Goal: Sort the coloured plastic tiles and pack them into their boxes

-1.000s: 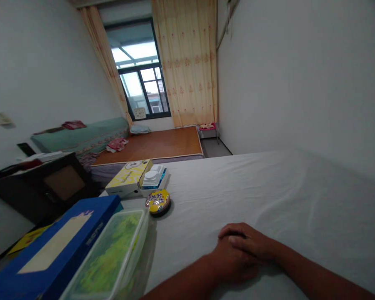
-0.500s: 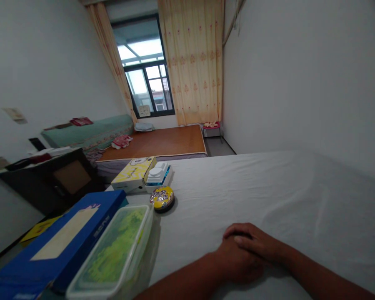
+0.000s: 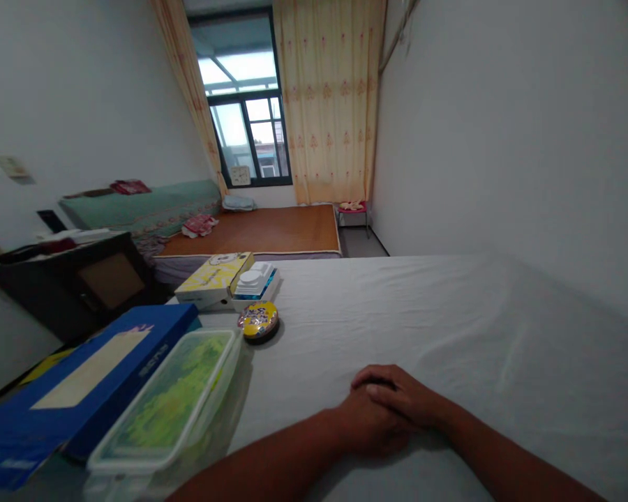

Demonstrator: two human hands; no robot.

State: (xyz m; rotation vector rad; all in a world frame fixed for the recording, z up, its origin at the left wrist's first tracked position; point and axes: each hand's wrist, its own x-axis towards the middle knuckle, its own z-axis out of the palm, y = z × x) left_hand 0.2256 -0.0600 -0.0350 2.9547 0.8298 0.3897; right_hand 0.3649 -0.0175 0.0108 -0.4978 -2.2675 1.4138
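My two hands rest stacked on the white sheet (image 3: 439, 314), low in the middle of the view. My right hand (image 3: 400, 397) lies flat on top of my left hand (image 3: 363, 432), its fingers stretched out and holding nothing. My left hand's fingers are covered by the right one. The nearest thing is a clear lidded plastic container (image 3: 172, 401) with green contents, to the left. A small round yellow patterned tin (image 3: 260, 321) sits farther up the sheet.
A blue flat box (image 3: 84, 390) lies left of the container. A yellow box (image 3: 214, 279) and a white-and-blue pack (image 3: 255, 280) sit at the sheet's far left edge. A dark cabinet (image 3: 73, 286) stands at left, a bed with a brown mat (image 3: 262, 230) beyond, a white wall (image 3: 502, 139) right.
The view has shifted slightly, so my hands sit a little more to the left in the picture. My hands stay stacked and still on the sheet.
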